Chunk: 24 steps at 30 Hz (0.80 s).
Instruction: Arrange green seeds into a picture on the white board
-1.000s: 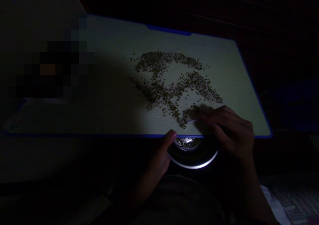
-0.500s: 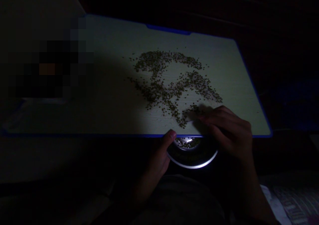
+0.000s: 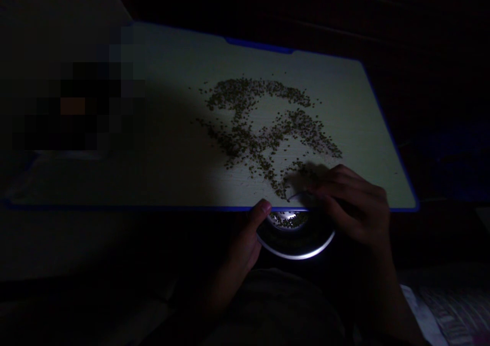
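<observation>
Small dark greenish-brown beans or seeds [image 3: 239,93] lie scattered in curved bands over a pale board [image 3: 164,172] with a blue rim. Under the board's near edge sits a shiny metal bowl [image 3: 296,257], with more of the same seeds inside. My left hand [image 3: 245,244] grips the bowl's left side, its thumb at the board's edge. Over the near right part of the board, my right hand [image 3: 354,198] is closed in a pinch. A thin object with a pale curved edge [image 3: 300,194] sticks out from its fingertips, touching or nearly touching the board; its kind is unclear.
The scene is very dark. A pixelated dark patch [image 3: 84,101] covers the board's left end. Pale and striped cloth [image 3: 451,310] lies at the lower right. A dim blue thing [image 3: 455,157] stands beyond the board's right edge.
My right fingertips have moved slightly toward the board's near edge, and more of the thin curved edge shows. A few seeds by it shifted nearer. My left hand and the bowl stay put.
</observation>
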Motion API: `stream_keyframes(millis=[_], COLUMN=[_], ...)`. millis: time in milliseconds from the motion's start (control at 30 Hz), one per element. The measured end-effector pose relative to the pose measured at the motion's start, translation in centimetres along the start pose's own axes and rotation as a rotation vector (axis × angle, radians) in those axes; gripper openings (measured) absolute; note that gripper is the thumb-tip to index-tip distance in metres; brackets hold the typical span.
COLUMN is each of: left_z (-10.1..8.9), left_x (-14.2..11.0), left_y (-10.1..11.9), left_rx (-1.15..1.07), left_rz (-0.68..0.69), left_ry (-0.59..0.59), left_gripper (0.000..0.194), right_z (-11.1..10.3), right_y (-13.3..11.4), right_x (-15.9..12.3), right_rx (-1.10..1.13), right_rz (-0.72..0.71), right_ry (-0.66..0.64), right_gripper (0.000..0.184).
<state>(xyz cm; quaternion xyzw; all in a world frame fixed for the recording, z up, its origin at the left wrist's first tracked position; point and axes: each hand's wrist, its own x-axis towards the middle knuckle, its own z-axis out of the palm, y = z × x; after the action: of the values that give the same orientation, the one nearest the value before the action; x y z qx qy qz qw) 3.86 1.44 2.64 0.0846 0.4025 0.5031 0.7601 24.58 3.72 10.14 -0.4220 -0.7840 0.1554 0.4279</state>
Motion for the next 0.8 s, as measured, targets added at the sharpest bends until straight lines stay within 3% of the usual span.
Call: stream_keyframes(millis=[367,567,800], left_z=[-0.20,0.05,0.07], left_x=[0.05,-0.04,-0.08], left_y=[-0.12,-0.02,-0.04], left_rx=[0.027,0.001,-0.002], left_rz=[-0.050,0.005,-0.006], left_ry=[0.035,0.012,0.022], left_gripper=[0.060,0.071,0.069], right_z=[-0.23,0.00,0.04], right_y=[0.47,0.27,0.38], right_x=[-0.21,-0.10,-0.28], right_rx=[0.082,0.006,0.007], right_rz=[-0.061,-0.022,-0.038], right_ry=[-0.009,0.014,-0.029], right_gripper=[0.038,0.037,0.036])
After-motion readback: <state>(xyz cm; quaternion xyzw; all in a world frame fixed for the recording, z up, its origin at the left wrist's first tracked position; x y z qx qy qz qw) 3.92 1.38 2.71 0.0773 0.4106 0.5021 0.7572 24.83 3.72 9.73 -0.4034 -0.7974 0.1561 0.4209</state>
